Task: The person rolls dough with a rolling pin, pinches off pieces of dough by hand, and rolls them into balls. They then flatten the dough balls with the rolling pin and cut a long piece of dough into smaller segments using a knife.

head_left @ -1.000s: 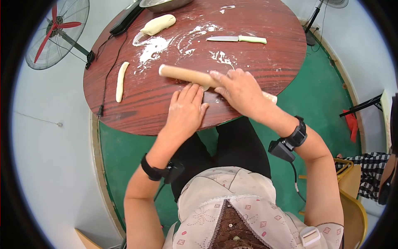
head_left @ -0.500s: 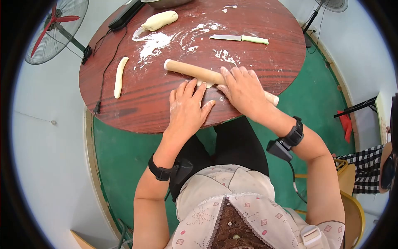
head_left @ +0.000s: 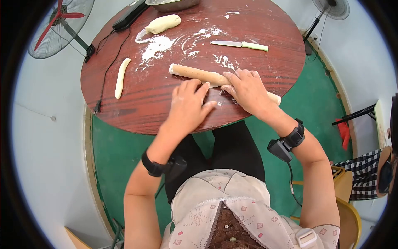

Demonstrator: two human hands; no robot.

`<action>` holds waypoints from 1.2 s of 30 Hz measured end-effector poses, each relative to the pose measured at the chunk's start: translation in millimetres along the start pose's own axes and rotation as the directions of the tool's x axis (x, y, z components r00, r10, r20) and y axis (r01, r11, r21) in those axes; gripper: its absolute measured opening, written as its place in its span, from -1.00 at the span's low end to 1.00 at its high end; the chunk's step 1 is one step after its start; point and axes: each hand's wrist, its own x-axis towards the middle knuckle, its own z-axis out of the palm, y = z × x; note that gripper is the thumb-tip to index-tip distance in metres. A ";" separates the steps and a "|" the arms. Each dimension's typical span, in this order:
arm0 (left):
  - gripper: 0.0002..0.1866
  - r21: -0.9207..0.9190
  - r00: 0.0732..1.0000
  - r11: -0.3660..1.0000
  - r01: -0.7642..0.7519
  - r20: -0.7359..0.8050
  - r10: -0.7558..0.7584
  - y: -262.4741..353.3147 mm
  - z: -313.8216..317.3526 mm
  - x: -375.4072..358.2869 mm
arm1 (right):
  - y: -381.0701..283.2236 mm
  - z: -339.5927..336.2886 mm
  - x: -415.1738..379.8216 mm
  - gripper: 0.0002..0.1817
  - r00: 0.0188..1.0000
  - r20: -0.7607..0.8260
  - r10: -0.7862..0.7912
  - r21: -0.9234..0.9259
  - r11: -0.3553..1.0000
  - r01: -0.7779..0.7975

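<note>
A wooden rolling pin (head_left: 193, 73) lies slanted across the near part of the table, over a small flattened piece of dough (head_left: 214, 85) that mostly hides beneath it. My right hand (head_left: 249, 92) is closed over the pin's right half, its thumb along the near side. My left hand (head_left: 187, 103) is close by the dough's near left edge, fingers bent and apart, thumb out to the side, slightly blurred. A strip of dough (head_left: 120, 79) lies to the left, and a thick dough log (head_left: 163, 24) rests farther back beside scattered flour (head_left: 156, 46).
A knife with a pale green handle (head_left: 254, 46) lies beyond the pin on the round wooden table (head_left: 273, 25). A black cable (head_left: 108, 68) runs along the left side. At the back sits a metal bowl (head_left: 173, 5). Fans stand left and right; a person is at the right edge.
The view has tilted slightly. The pin has turned a little under my right hand, its left end shifting slightly right. My left hand has bent its fingers more, beside the dough.
</note>
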 end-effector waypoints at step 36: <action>-0.56 -0.061 0.999 0.997 -0.052 -0.008 0.052 -6.5 8.2 -5.7 | -1.5 6.4 2.4 -0.66 0.995 -0.079 0.060 -0.057 0.996 -0.065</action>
